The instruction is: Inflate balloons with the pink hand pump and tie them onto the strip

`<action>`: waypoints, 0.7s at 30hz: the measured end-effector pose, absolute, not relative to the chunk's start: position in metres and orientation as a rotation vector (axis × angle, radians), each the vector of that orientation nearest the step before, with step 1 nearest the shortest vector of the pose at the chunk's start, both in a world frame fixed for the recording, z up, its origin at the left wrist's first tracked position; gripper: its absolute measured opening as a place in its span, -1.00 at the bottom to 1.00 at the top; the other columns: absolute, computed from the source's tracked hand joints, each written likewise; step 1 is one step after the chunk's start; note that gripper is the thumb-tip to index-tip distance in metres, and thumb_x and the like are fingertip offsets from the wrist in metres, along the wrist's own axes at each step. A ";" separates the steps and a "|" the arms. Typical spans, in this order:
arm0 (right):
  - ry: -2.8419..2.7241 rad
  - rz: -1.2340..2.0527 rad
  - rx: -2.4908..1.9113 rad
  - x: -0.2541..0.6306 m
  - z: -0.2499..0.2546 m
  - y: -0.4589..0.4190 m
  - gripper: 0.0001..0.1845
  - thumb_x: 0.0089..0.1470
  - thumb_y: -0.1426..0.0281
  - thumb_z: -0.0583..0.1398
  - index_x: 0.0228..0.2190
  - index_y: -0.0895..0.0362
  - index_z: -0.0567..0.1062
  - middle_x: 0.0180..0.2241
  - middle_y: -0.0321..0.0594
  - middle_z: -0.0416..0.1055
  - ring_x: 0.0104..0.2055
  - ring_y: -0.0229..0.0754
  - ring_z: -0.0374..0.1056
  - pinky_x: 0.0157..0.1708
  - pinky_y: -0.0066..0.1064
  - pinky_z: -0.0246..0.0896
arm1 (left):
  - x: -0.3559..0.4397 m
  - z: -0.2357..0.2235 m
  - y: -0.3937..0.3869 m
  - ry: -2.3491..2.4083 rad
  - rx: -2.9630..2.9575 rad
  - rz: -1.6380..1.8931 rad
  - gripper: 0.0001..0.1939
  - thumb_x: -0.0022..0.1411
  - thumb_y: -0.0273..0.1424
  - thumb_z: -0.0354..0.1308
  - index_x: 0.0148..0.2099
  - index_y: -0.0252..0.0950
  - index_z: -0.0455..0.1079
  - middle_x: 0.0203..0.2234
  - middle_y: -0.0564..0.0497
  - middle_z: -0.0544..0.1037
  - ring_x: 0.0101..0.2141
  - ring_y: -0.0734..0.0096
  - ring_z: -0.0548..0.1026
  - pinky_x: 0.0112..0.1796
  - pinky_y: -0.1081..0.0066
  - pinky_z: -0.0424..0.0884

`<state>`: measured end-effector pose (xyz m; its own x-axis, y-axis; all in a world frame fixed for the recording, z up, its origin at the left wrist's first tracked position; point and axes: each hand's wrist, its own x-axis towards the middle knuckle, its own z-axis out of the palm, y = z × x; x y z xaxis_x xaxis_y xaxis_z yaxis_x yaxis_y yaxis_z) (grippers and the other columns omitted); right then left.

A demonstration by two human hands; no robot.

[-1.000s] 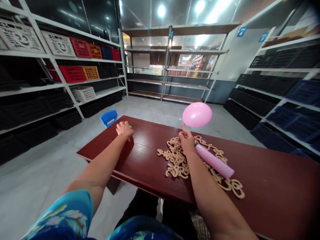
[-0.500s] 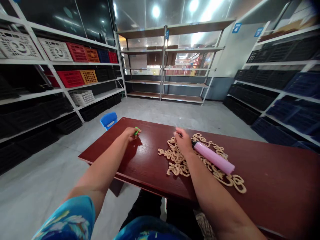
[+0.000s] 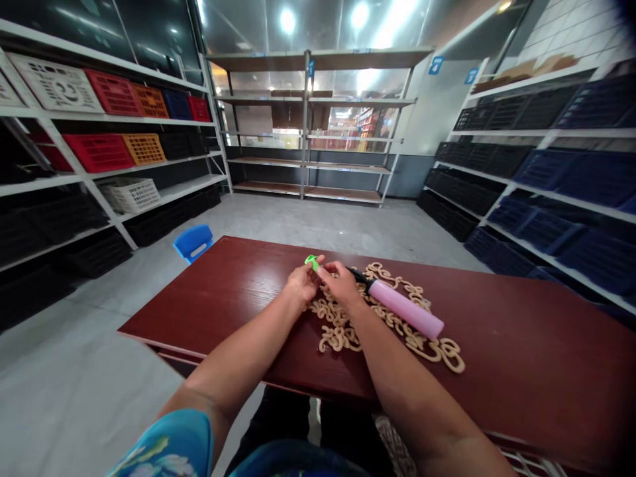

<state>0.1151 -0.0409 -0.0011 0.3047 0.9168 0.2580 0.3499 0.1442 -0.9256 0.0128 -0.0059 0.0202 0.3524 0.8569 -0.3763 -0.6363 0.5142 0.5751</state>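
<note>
My left hand [image 3: 303,286] grips a small bright green object [image 3: 312,261] over the table's far middle; its kind is too small to tell. Right beside it, the curled fingers of my right hand [image 3: 342,285] are at the green object's near side; what they pinch, if anything, is hidden. Under and around my right hand lies a tan scrolled openwork ornament [image 3: 338,338], apparently carved wood. A pink cylinder [image 3: 407,310] with a black end rests across this ornament, pointing towards the near right. Something black extends from the cylinder's end behind my right hand.
The dark red-brown table [image 3: 511,338] spans the width before me. A blue chair [image 3: 193,242] stands beyond its left corner. Shelves with coloured crates [image 3: 113,91] line the left, and racks of dark bins [image 3: 551,225] the right. A metal rack [image 3: 304,126] stands at the back.
My left hand has moved right with the green object, from the table's left part to my right hand. My right hand has shifted slightly towards it. The camera view has turned somewhat to the right.
</note>
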 end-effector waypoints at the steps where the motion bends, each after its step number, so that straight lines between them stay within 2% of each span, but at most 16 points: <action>1: -1.263 0.620 -1.433 0.117 -0.003 -0.039 -0.62 -0.14 0.07 0.16 -0.40 0.13 0.40 -0.37 -0.26 0.41 -0.57 -0.34 0.29 -0.61 -0.48 0.20 | 0.018 0.018 -0.008 0.691 0.333 1.007 -0.79 0.20 -0.53 -0.07 -0.21 -0.35 0.39 -0.33 -0.04 0.53 -0.47 0.50 0.42 -0.39 0.46 0.33; 4: -1.276 0.599 -1.419 0.119 -0.007 -0.036 -0.67 -0.13 0.11 0.16 -0.48 0.13 0.42 -0.47 -0.30 0.40 -0.55 -0.34 0.27 -0.55 -0.49 0.21 | 0.026 0.008 -0.012 0.622 0.298 0.999 -0.75 0.22 -0.52 -0.11 -0.20 -0.38 0.40 -0.35 -0.07 0.52 -0.45 0.46 0.43 -0.39 0.44 0.32; 7: -1.211 0.596 -1.354 0.120 -0.004 -0.037 -0.69 -0.13 0.12 0.17 -0.46 0.13 0.40 -0.50 -0.33 0.39 -0.56 -0.33 0.28 -0.56 -0.49 0.21 | 0.026 0.001 -0.014 0.491 0.253 1.000 -0.72 0.24 -0.48 -0.14 -0.25 -0.40 0.40 -0.36 -0.12 0.51 -0.40 0.41 0.44 -0.39 0.44 0.32; 10: -1.132 0.662 -1.311 0.119 0.000 -0.040 -0.66 -0.13 0.10 0.17 -0.42 0.11 0.38 -0.55 -0.33 0.39 -0.61 -0.30 0.29 -0.67 -0.50 0.16 | 0.024 0.003 -0.017 0.424 0.212 0.976 -0.66 0.26 -0.30 -0.16 -0.33 -0.38 0.38 -0.47 -0.12 0.47 -0.48 0.41 0.41 -0.47 0.43 0.30; 12: -1.103 0.693 -1.273 0.118 0.003 -0.042 -0.66 -0.14 0.10 0.17 -0.41 0.10 0.36 -0.50 -0.31 0.42 -0.62 -0.29 0.30 -0.73 -0.51 0.12 | 0.023 0.006 -0.020 0.405 0.231 0.912 -0.56 0.26 -0.15 -0.19 -0.33 -0.37 0.37 -0.54 -0.09 0.43 -0.56 0.43 0.36 -0.52 0.42 0.28; 15: -1.078 0.762 -1.177 0.114 0.008 -0.046 -0.66 -0.15 0.11 0.20 -0.42 0.10 0.33 -0.37 -0.26 0.45 -0.62 -0.32 0.31 -0.76 -0.52 0.11 | 0.021 0.011 -0.026 0.353 0.303 0.818 -0.46 0.17 0.03 -0.18 -0.37 -0.35 0.35 -0.69 0.02 0.29 -0.64 0.46 0.28 -0.57 0.44 0.24; 18: -1.023 0.862 -1.089 0.110 0.015 -0.050 -0.65 -0.17 0.13 0.21 -0.41 0.10 0.30 -0.40 -0.30 0.46 -0.64 -0.34 0.30 -0.75 -0.53 0.12 | 0.020 0.014 -0.031 0.284 0.333 0.763 -0.41 0.02 0.16 -0.11 -0.45 -0.33 0.30 -0.78 0.12 0.13 -0.68 0.50 0.20 -0.56 0.45 0.25; 21: -0.980 0.915 -1.059 0.107 0.018 -0.051 -0.65 -0.18 0.14 0.22 -0.41 0.10 0.28 -0.43 -0.32 0.45 -0.64 -0.34 0.30 -0.74 -0.53 0.13 | 0.018 0.015 -0.031 0.244 0.361 0.750 -0.34 -0.07 0.22 -0.10 -0.39 -0.33 0.32 -0.78 0.14 0.13 -0.70 0.53 0.18 -0.58 0.48 0.24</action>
<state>0.1068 -0.0513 0.0180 0.2999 0.9347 0.1907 -0.1262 0.2370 -0.9633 0.0182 -0.0311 0.0151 0.7080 0.7007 -0.0878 -0.6179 0.6748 0.4035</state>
